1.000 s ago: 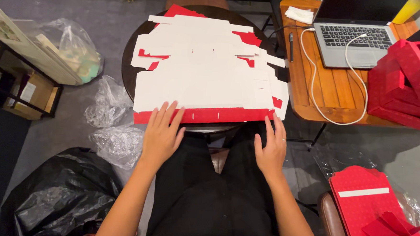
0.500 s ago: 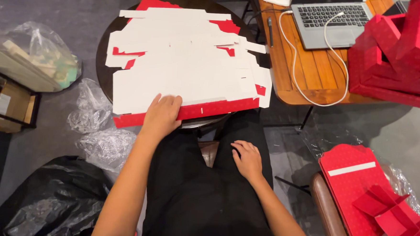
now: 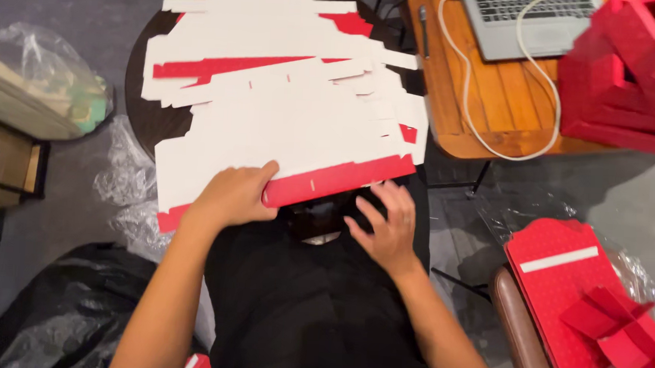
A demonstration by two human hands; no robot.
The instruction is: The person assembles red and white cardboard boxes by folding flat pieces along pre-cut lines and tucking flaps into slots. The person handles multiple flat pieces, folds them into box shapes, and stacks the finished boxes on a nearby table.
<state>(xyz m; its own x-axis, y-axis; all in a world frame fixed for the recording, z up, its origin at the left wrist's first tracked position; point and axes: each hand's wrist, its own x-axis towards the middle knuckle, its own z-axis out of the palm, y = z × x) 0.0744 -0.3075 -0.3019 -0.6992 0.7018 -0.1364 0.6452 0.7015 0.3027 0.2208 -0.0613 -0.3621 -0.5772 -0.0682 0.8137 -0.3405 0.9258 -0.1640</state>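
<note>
A large flat die-cut cardboard sheet [image 3: 285, 129], white on top with red edges, lies over a round dark table [image 3: 141, 107]. A second sheet of the same kind lies under it, shifted away from me. My left hand [image 3: 233, 198] grips the near edge of the top sheet, fingers curled over its folded red flap [image 3: 343, 179]. My right hand [image 3: 386, 224] rests over my lap, just below that red flap, with its fingers spread and holding nothing. My legs in black cloth fill the bottom middle.
A wooden side table [image 3: 488, 103] at the upper right carries a laptop [image 3: 527, 19] and a white cable. Folded red boxes [image 3: 632, 73] pile at the far right. More red cardboard [image 3: 597, 310] lies on a brown seat, lower right. Clear plastic bags [image 3: 33, 90] and a black bag [image 3: 60, 304] sit left.
My right hand left the sheet's near edge, dropped to my lap, and now reaches up toward the red flap. My left hand has curled around the sheet's edge. The view has drawn closer.
</note>
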